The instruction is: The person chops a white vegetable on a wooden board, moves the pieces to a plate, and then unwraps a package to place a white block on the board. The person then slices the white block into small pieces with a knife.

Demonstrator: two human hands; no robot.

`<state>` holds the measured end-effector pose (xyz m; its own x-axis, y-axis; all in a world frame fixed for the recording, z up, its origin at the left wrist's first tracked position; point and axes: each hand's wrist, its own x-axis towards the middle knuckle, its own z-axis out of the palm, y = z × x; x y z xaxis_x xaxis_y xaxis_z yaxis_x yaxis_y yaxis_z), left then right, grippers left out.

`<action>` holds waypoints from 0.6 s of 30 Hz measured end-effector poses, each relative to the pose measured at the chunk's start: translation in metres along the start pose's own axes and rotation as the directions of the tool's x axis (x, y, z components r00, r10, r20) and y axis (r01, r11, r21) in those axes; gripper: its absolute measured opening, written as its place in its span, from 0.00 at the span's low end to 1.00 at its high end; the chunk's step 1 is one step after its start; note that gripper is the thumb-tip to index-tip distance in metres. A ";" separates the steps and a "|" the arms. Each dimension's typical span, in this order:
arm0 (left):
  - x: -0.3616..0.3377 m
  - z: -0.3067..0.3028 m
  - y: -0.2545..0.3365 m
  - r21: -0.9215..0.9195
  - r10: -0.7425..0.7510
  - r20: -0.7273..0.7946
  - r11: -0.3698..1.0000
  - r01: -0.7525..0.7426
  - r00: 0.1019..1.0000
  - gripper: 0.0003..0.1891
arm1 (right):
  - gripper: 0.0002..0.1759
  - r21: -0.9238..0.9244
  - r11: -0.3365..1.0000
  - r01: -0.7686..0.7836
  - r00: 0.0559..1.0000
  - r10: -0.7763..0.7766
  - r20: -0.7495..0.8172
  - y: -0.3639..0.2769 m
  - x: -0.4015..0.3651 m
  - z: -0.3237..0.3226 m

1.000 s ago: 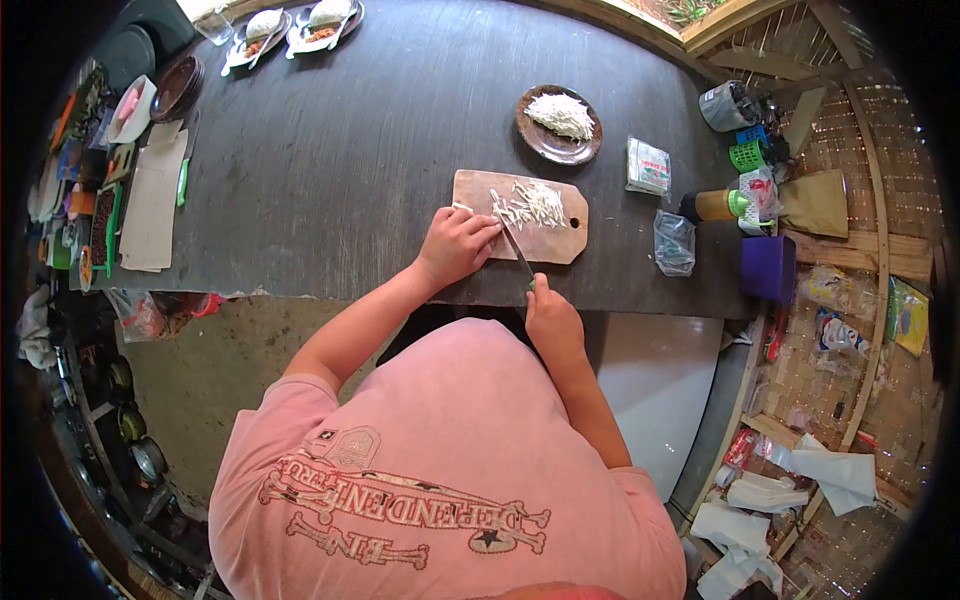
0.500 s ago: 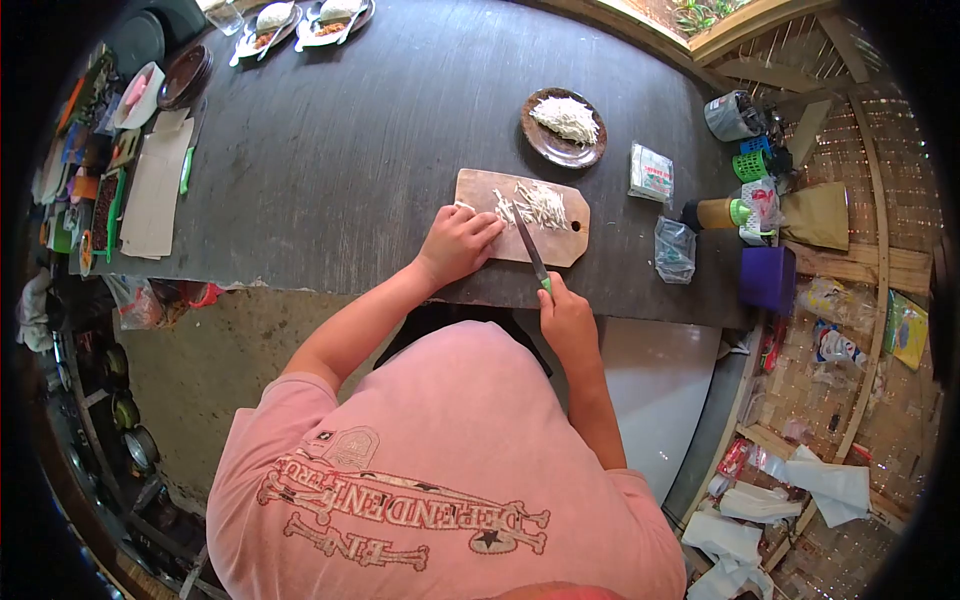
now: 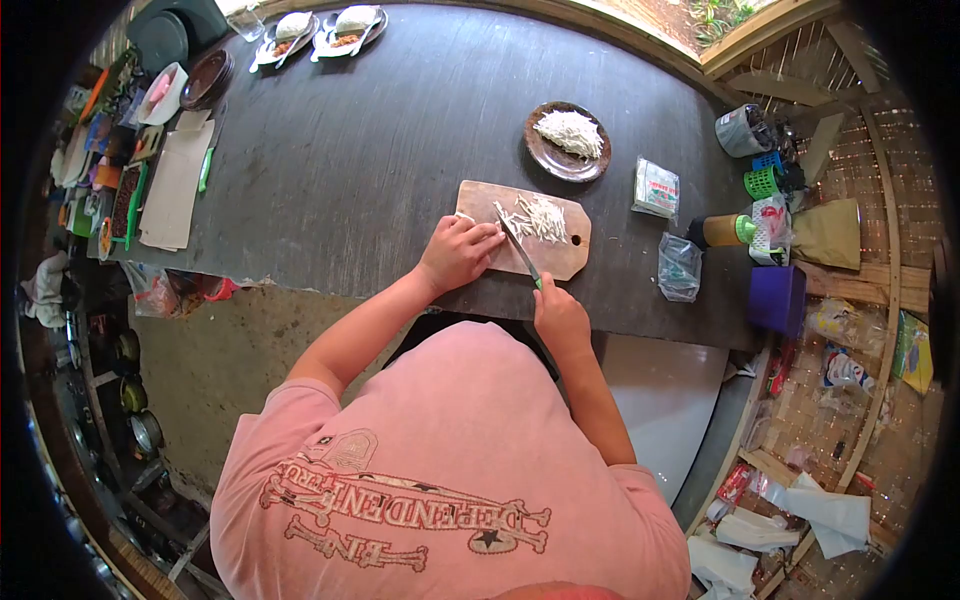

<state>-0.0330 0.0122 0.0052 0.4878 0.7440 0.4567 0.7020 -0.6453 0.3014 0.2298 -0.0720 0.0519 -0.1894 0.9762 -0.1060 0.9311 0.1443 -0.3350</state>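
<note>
On cutting board point(image 3: 560, 255) — left hand point(image 3: 458, 252) steadies, right hand point(image 3: 560, 315) grips knife point(image 3: 520, 250).

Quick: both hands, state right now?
Left hand: fingers curled, pressed on the cutting board; what it pins is hidden.
Right hand: closed on the knife.

The cutting board point(image 3: 560, 255) lies on the table point(image 3: 350, 170) by its near edge, with cut strips point(image 3: 542, 215) on top. The left hand point(image 3: 458, 252) rests on the board's left end. The knife point(image 3: 518, 248) crosses its near side, held by the right hand point(image 3: 558, 315) before it. Behind the board sits a plate point(image 3: 567, 140); right of it lie a packet point(image 3: 655, 188) and a bag point(image 3: 679, 268).
</note>
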 end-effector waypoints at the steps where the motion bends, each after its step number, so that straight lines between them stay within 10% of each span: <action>1: 0.000 -0.001 0.001 0.008 -0.002 0.002 1.000 0.002 1.000 0.24 | 0.21 0.027 1.000 -0.012 1.000 0.012 0.007 0.003 0.000 0.002; 8: -0.003 0.006 0.024 0.069 -0.122 -0.065 0.990 0.127 0.990 0.25 | 0.18 0.484 0.875 -0.023 0.996 -0.023 0.091 0.022 0.025 -0.008; 18: 0.000 0.006 0.038 0.101 -0.202 -0.100 0.972 0.212 0.974 0.23 | 0.21 0.377 0.908 0.183 0.983 -0.171 -0.063 0.060 0.016 -0.013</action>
<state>-0.0033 -0.0117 0.0114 0.2815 0.8380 0.4674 0.8381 -0.4519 0.3055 0.2864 -0.0460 0.0419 -0.3262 0.9452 0.0124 0.6935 0.2482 -0.6764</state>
